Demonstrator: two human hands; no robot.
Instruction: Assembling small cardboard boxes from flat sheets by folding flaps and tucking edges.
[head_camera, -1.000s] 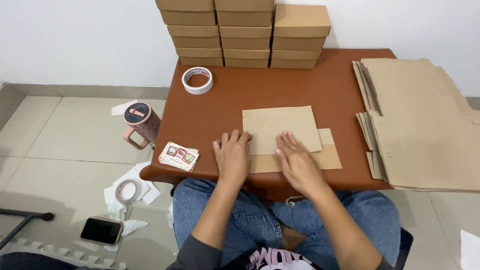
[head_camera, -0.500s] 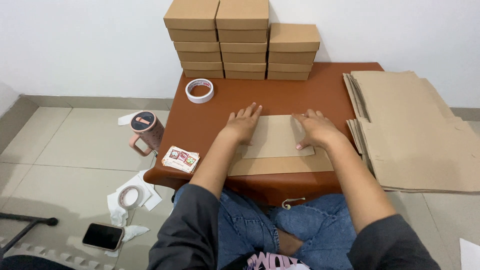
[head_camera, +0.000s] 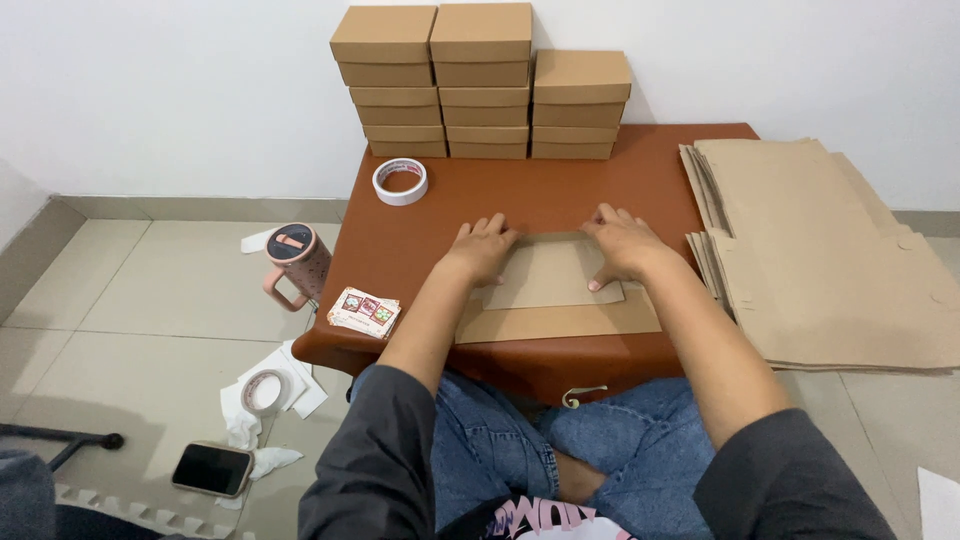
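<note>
Cardboard sheet under both hands, closed boxes behind.

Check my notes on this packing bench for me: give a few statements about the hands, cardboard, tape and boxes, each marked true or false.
1. Both hands press on the flat cardboard piece. True: left hand and right hand rest on its far edge.
2. The tape roll sits on top of the stacked boxes. False: it lies on the brown table, in front of them.
3. A pile of flat cardboard sheets lies to the right. True.
4. The pink mug stands on the table. False: it stands on the floor.
</note>
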